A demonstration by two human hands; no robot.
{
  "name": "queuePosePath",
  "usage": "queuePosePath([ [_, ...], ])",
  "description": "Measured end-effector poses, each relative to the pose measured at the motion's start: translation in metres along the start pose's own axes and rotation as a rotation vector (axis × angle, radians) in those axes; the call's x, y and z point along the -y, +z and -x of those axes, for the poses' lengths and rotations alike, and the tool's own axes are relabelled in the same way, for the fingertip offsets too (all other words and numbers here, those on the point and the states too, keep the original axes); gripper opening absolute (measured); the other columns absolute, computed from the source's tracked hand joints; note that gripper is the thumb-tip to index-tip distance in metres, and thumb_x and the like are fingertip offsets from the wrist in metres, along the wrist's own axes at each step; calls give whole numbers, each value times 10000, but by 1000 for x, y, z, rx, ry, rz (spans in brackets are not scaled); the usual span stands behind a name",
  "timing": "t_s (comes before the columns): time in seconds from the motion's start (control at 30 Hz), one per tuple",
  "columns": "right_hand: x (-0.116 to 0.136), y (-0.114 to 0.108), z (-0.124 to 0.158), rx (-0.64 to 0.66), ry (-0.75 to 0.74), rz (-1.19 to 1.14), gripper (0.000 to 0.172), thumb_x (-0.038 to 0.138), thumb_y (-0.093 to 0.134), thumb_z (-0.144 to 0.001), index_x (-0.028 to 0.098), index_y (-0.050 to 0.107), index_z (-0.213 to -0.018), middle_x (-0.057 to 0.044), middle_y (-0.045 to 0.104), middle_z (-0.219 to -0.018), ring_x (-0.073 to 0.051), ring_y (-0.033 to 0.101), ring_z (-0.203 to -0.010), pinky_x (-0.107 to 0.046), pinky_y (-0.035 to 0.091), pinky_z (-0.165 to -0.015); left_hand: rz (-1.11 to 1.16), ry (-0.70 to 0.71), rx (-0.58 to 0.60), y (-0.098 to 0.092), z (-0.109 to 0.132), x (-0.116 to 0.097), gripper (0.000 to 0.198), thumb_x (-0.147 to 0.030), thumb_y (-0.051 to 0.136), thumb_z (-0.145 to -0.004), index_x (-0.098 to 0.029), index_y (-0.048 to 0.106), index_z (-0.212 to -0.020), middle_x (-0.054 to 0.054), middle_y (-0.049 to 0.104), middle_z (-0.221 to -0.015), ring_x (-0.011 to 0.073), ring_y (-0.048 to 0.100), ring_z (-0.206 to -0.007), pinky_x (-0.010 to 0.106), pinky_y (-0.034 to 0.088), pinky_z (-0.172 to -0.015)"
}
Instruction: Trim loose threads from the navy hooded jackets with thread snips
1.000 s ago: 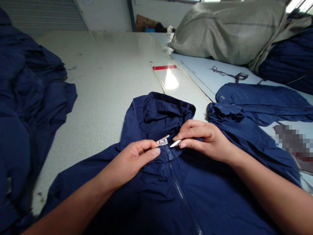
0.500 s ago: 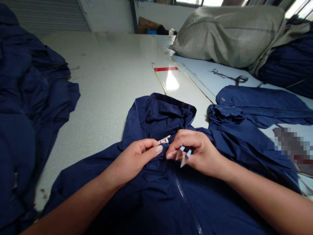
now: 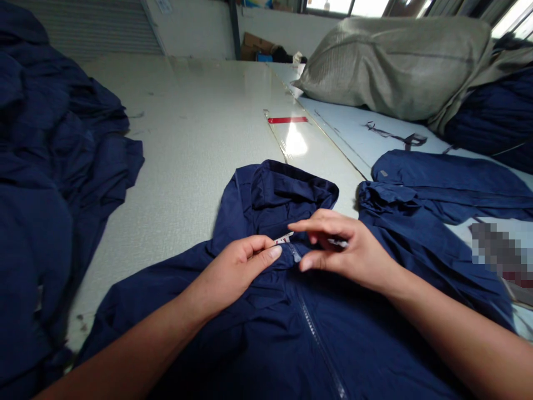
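Observation:
A navy hooded jacket (image 3: 266,339) lies spread before me, its hood (image 3: 287,194) pointing away and its front zipper (image 3: 316,333) running down toward me. My left hand (image 3: 254,258) pinches the jacket's neckline between thumb and forefinger, beside a white label with red marks (image 3: 283,240). Over the right side of the collar, my right hand (image 3: 341,247) has its thumb and forefinger apart, close to the top of the zipper (image 3: 295,254). Small thread snips (image 3: 338,243) are tucked in the curled fingers of that hand; most of them is hidden.
A heap of navy garments (image 3: 37,183) rises on the left. Another navy garment (image 3: 449,178) lies at the right, with a large grey-green sack (image 3: 395,66) behind it. A strip of red tape (image 3: 287,120) and dark cords (image 3: 400,136) are on the table (image 3: 187,128).
My right hand has opened its thumb and forefinger and come off the collar, uncovering the zipper top. The snips have turned further into the hand. My left hand keeps its pinch.

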State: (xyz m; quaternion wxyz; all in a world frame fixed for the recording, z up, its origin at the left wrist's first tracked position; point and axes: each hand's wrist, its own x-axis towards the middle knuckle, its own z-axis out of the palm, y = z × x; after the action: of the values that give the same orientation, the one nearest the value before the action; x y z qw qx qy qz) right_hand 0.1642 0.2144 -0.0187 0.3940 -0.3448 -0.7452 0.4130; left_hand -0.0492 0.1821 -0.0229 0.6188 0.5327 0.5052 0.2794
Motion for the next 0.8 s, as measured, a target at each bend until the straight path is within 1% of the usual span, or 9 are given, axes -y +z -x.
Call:
queuePosePath([
  [0.03,1,3,1,42,-40,8,367,366,842,-716,217,763,-1042,-5,602,-760,-126,560,-683,-246,447,-609,-16,12,-2,0,0,0,311,-468,581,-847,-172,579,-750,-37,513,-696,120,463,-664,232,373,-609],
  [0.1,1,9,2,61,-68,35,224,314,798,-774,210,772,-971,-18,632,-768,-125,581,-676,-243,449,-596,-73,37,-13,1,0,0,310,-465,574,-851,-173,587,-747,-35,510,-699,123,461,-670,231,375,-607],
  [0.17,-1,12,1,-31,-11,65,106,289,710,-856,193,755,-855,-23,651,-752,-121,581,-660,-244,440,-594,-135,48,-35,2,1,-1,316,-474,575,-851,-178,591,-742,-38,497,-681,124,450,-652,229,369,-583],
  [0.3,-4,4,-4,-246,236,67,351,458,628,-895,175,631,-688,36,491,-566,-93,432,-523,-232,365,-514,-82,14,-61,4,3,-4,347,-511,575,-849,-183,584,-736,-38,496,-658,127,457,-627,232,372,-557],
  [0.37,-4,-1,-5,-214,249,46,381,544,625,-873,180,626,-762,39,487,-602,-96,430,-540,-229,374,-520,-10,-8,-63,4,3,-4,354,-521,580,-845,-180,589,-750,-29,529,-677,134,485,-641,240,395,-577],
  [0.43,-3,-4,-2,-142,178,48,394,574,611,-876,184,644,-924,4,583,-751,-119,519,-654,-237,431,-602,40,-20,-77,4,3,-3,361,-529,586,-843,-179,592,-759,-18,559,-695,142,509,-659,252,418,-602],
  [0.57,0,-7,4,13,62,119,391,479,418,-1011,200,649,-1157,-72,666,-1084,-168,605,-955,-284,466,-811,83,-4,-130,4,2,0,361,-530,583,-850,-181,593,-759,-12,580,-718,149,525,-686,263,436,-638],
  [0.67,1,-13,4,85,37,172,347,423,470,-1004,203,709,-1127,-67,684,-973,-169,617,-888,-291,469,-794,38,28,-146,5,4,0,331,-496,604,-849,-182,603,-747,-27,565,-704,137,512,-683,249,427,-644],
  [0.8,0,-21,0,66,64,150,314,440,647,-899,193,763,-1055,-45,660,-804,-155,593,-730,-277,453,-671,-75,75,-168,6,7,-4,323,-488,579,-868,-186,621,-762,-27,572,-714,146,525,-708,243,432,-660],
])
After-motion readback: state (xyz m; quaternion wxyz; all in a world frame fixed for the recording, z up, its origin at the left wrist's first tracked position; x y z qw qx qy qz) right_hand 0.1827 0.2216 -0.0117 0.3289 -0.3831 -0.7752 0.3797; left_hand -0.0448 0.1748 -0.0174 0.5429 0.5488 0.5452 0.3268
